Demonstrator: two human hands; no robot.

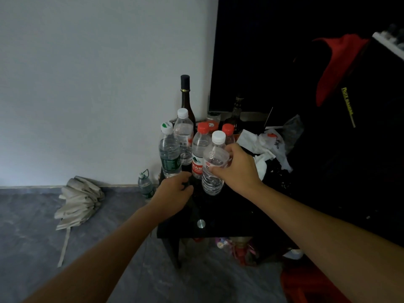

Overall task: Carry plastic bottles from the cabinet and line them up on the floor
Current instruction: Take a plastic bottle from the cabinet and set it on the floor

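Several plastic bottles stand on the black cabinet top point(218, 213): a green-labelled one point(169, 154), a clear white-capped one point(184, 136), a red-labelled red-capped one point(197, 154) and another red cap point(228, 129) behind. My right hand point(238, 169) grips a clear white-capped bottle point(213, 173) around its shoulder, and the bottle leans left. My left hand point(172, 193) hovers just below the green-labelled bottle. Its thumb and fingers curve apart with only dark surface between them.
A tall dark glass bottle point(185, 95) and a second dark bottle point(237, 114) stand at the back. Crumpled white bags point(264, 145) lie to the right. A folded umbrella point(78, 202) and a small bottle point(145, 186) rest on the grey floor point(109, 248).
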